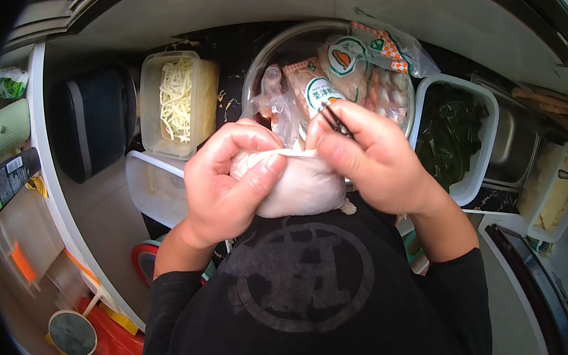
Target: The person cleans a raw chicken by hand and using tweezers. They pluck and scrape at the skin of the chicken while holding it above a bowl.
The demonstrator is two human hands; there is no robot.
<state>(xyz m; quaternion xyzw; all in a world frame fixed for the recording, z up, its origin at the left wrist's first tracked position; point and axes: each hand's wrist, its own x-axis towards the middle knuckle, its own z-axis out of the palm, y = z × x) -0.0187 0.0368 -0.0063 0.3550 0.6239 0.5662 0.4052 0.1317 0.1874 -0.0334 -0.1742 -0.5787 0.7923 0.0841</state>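
Note:
A pale piece of raw chicken [307, 191], its skin on, is held up in front of my chest. My left hand [221, 173] is closed around its left side, thumb pressed on top near a fold of skin. From the right, my right hand [375, 157] pinches the upper edge of that skin. Also in the right hand is a small dark metal tool that looks like tweezers [337, 121], its end sticking out above the fingers. The fingers hide the rest of it. Just beyond both hands stands a large metal basin [260, 57] with bagged raw meat [346, 64] inside.
Left of the basin, a clear plastic container [204, 107] holds pale shreds. A white tub [490, 142] of dark green leaves stands to the right, beside a metal sink [522, 132]. Another translucent container [155, 186] lies near my left arm. A dark bin-like box [89, 118] is farther left.

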